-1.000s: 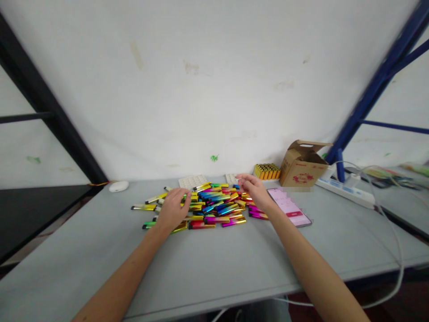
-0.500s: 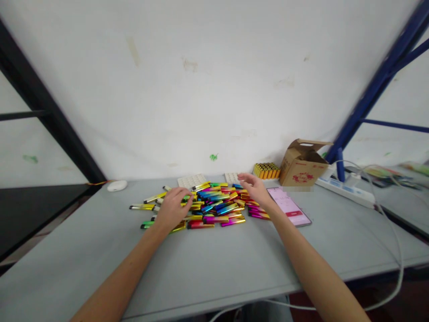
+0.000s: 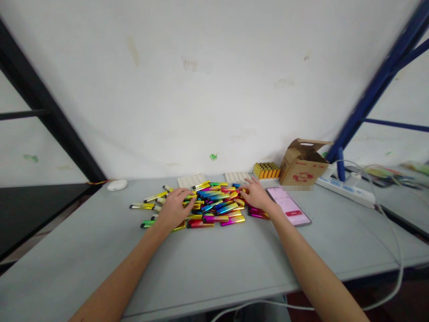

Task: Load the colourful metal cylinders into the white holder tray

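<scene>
A heap of shiny, many-coloured stick-shaped items (image 3: 214,205) lies in the middle of the grey table (image 3: 214,264). My left hand (image 3: 174,208) rests palm down on the heap's left side, fingers curled over a few yellow sticks. My right hand (image 3: 256,194) lies on the heap's right side with its fingers stretched flat towards the left. Neither hand lifts anything that I can make out.
A phone (image 3: 290,208) with a lit pink screen lies right of the heap. Behind stand two white trays (image 3: 192,180), a block of yellow cells (image 3: 266,170) and an open cardboard box (image 3: 303,163). A power strip (image 3: 346,190) with cables lies at the right, a white mouse (image 3: 117,184) at the left.
My right hand has come down from above the heap's far right corner onto the sticks. My left hand has shifted slightly right over the pile.
</scene>
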The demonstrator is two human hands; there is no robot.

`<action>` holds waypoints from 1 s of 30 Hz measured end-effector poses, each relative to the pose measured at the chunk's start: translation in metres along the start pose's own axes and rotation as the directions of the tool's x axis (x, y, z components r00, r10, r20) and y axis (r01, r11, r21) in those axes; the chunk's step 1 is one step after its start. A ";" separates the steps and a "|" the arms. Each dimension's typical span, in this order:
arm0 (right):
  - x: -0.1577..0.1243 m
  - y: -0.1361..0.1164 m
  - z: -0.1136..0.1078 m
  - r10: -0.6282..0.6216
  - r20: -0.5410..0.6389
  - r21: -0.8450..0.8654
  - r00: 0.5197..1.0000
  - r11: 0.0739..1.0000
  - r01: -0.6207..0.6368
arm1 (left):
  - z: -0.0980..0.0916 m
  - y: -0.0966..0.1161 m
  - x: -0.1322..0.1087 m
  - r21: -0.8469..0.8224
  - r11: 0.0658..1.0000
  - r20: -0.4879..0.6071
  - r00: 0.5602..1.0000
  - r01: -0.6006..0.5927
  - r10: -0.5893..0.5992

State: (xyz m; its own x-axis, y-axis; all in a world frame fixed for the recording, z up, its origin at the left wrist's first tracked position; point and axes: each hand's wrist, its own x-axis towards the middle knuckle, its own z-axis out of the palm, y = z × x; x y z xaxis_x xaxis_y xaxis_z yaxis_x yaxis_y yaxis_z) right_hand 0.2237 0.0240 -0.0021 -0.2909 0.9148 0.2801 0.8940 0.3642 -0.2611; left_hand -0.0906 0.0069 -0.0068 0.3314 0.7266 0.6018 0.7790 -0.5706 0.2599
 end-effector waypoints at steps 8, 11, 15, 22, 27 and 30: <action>0.001 0.002 0.006 0.047 -0.078 0.024 0.996 0.999 -0.045 | -0.001 0.004 0.001 0.008 1.000 0.016 1.000 0.012 -0.013; 0.003 0.000 0.012 0.101 -0.115 0.052 0.988 0.994 -0.096 | 0.000 0.004 0.001 0.057 0.998 0.028 0.999 0.014 -0.016; 0.006 -0.002 0.023 0.074 -0.074 0.032 0.994 0.997 -0.072 | 0.000 0.002 0.001 0.110 0.994 0.025 0.999 0.029 -0.032; 0.008 -0.006 0.029 0.152 0.008 0.021 0.988 0.988 -0.152 | 0.003 0.002 0.007 -0.005 0.998 0.108 0.992 0.063 -0.062; 0.009 -0.010 0.028 0.151 -0.016 -0.005 0.988 0.989 -0.151 | 0.019 0.012 0.033 -0.028 0.996 0.148 0.986 0.083 -0.078; 0.010 -0.009 0.029 0.179 -0.016 -0.008 0.984 0.984 -0.180 | 0.031 0.018 0.054 0.041 0.991 0.251 0.959 0.125 -0.131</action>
State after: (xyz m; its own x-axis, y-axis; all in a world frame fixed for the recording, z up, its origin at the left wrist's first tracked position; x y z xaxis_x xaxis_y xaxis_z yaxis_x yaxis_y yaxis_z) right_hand 0.2027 0.0346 -0.0233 -0.1204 0.9625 0.2433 0.9342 0.1927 -0.3001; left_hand -0.0422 0.0475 0.0071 0.3490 0.8678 0.3537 0.8356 -0.4590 0.3017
